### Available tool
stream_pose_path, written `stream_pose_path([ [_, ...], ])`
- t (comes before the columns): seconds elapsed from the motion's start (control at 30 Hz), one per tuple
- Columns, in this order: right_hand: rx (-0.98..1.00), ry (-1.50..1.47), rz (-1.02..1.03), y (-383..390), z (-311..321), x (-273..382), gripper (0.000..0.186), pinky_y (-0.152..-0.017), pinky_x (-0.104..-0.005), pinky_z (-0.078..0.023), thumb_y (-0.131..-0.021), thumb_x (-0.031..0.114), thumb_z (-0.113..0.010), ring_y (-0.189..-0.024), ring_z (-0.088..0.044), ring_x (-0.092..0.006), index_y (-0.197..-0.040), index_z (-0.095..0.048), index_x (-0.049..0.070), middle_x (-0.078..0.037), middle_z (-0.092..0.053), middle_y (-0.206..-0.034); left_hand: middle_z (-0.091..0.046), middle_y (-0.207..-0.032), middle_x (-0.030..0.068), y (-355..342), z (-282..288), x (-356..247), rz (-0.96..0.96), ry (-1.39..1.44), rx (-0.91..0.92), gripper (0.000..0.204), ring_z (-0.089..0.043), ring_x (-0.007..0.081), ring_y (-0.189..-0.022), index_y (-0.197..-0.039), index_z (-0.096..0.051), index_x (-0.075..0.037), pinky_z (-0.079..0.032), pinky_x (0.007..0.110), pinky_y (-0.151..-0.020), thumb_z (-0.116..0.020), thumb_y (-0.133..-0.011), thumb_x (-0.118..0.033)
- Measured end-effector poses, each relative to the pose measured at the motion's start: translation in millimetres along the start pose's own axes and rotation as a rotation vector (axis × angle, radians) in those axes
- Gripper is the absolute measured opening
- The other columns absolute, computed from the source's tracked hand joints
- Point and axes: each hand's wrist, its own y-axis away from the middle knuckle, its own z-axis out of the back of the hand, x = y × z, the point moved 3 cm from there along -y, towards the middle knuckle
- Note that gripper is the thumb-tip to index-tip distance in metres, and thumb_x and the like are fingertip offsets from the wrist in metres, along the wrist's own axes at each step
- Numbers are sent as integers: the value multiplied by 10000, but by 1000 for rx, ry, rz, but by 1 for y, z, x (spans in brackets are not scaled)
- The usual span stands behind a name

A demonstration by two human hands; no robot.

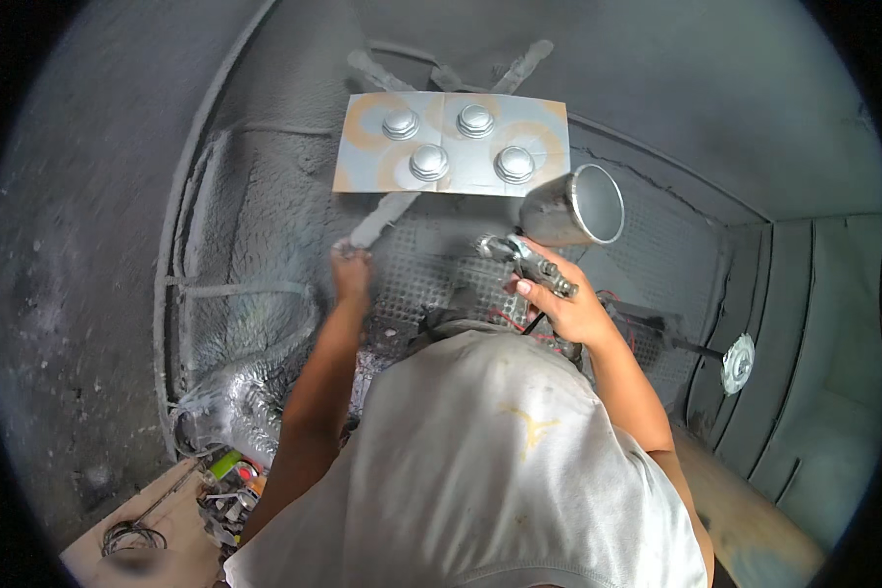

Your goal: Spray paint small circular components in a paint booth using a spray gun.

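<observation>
My right hand [563, 299] is wrapped round a metal spray gun [531, 263]. A silver paint cup [554, 211] is on the gun, its round rim tilted to the right. The gun's nozzle end is at the left, below a flat piece of cardboard [358, 176] partly coated silver. On this cardboard stand several silver hex flange bolt heads [428, 163], with tan rings showing around them. My left hand [351, 272] is closed on the lower end of a grey-crusted support arm [384, 220], which reaches up under the cardboard. Other arms of that support stick out behind the cardboard.
Grey-coated booth walls [78, 225] surround the work, with a perforated panel [412, 284] below the cardboard. Crumpled foil [240, 407] lies at lower left, near a bench with cluttered items [227, 505] and coiled wire [132, 536]. A whitish disc [738, 364] on a rod stands right.
</observation>
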Motion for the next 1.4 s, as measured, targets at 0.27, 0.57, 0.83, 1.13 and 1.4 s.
stream_pose_path([
  [0.27, -306, 273, 263, 56, 47, -29, 532, -668, -247, -493, -944, 202, -695, -857, -627, -92, -1429, -542, 47, -41, -694, -1058, -623, -1099, 99, 21, -3, 43, 99, -209, 418, 267, -631, 177, -881, -1252, -551, -69, -522, 314, -760, -582, -1008, -172],
  [0.57, -212, 156, 80, 51, 44, -46, 485, -691, -285, -496, -940, 183, -703, -754, -596, -96, -1399, -583, 79, -38, -686, -884, -628, -1116, 103, 122, -87, 71, 75, -197, 628, 284, -654, 203, -921, -1256, -468, -100, -539, 343, -782, -586, -1012, -186],
  [0.83, -479, 251, 149, 25, 101, -38, 454, -974, -323, -470, -924, 188, -719, -1097, -644, -198, -1334, -616, 25, -140, -706, -1205, -600, -1043, 77, 93, -34, 47, 217, -146, 284, 341, -607, 171, -780, -1298, -389, -158, -488, 323, -623, -568, -1010, -189],
  [1.13, -612, 234, 185, 16, 113, -6, 492, -709, -272, -502, -949, 159, -684, -756, -590, -103, -1409, -565, 31, -37, -681, -923, -588, -1052, 74, 76, -26, 42, 191, -94, 157, 312, -614, 172, -782, -1306, -415, -159, -492, 328, -627, -548, -1024, -173],
  [1.4, -139, -69, 83, -8, 29, -5, 494, -745, -273, -508, -954, 146, -682, -839, -616, -101, -1418, -552, 41, -29, -678, -1005, -608, -978, 87, 67, -21, 53, 51, -151, 177, 310, -610, 149, -701, -1238, -438, -115, -453, 288, -560, -618, -986, -136],
])
